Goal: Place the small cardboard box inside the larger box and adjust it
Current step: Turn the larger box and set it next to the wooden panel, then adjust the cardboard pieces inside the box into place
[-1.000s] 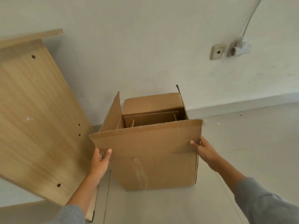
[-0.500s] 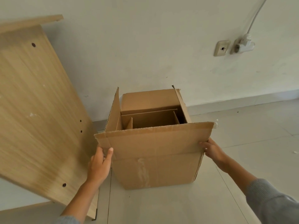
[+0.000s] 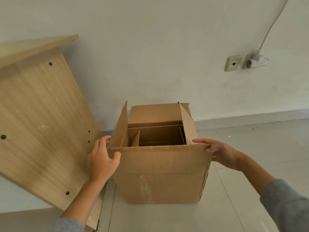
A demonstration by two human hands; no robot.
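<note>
The larger cardboard box (image 3: 160,173) stands on the tiled floor against the wall with all its flaps up. Inside it sits the small cardboard box (image 3: 160,133), open at the top, its walls just below the big box's rim. My left hand (image 3: 100,158) grips the left front corner, thumb on the near flap and fingers behind the left flap. My right hand (image 3: 220,151) holds the right end of the near flap, fingers lying over its top edge.
A large wooden panel (image 3: 38,123) with screw holes leans at the left, close to my left hand. On the wall at the right are a socket (image 3: 232,63) and a white plug (image 3: 255,61) with its cable. Tiled floor (image 3: 250,164) lies to the right.
Both hands have slid up from the lower sides of the near flap to its top corners. The near flap now stands more upright, and more of the small box shows.
</note>
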